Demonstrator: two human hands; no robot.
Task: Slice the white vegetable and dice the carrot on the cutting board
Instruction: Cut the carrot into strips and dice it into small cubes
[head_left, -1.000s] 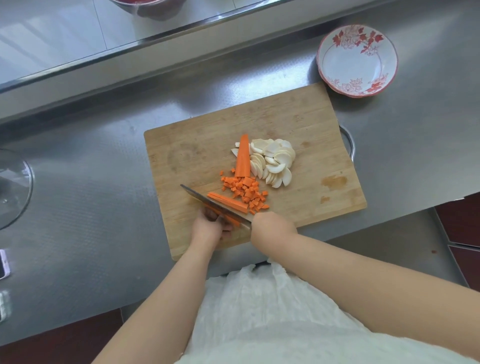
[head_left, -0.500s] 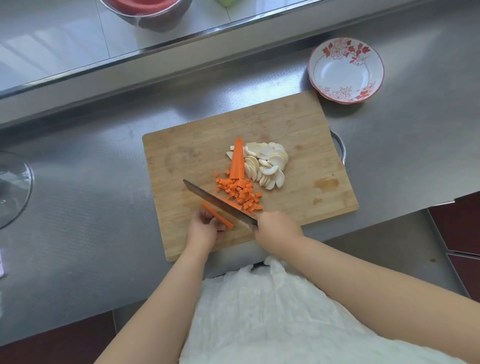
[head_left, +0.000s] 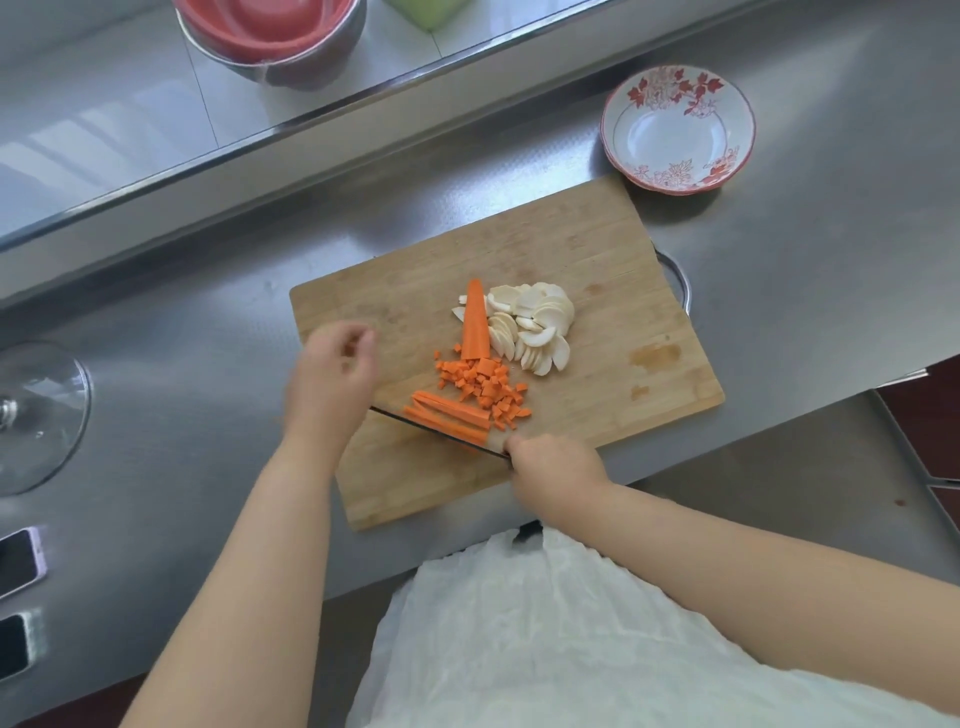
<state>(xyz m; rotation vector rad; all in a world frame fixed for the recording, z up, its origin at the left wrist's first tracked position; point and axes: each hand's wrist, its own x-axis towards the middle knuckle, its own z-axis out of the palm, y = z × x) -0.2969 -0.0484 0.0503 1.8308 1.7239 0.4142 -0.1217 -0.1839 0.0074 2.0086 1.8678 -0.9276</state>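
No text to read anywhere, no labels, brands or nos. The round white bowl with red flower pattern carries decoration only, no lettering. The rectangular wooden cutting board shows plain grain and a couple of stains, no stamp or logo. The brushed steel counter is unmarked. Two dark-screened phones at the left edge show blank screens, nothing legible on them.

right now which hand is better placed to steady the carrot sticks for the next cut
Left. The left hand hovers free just beside the carrot sticks, while the right hand already grips the knife lying along them.
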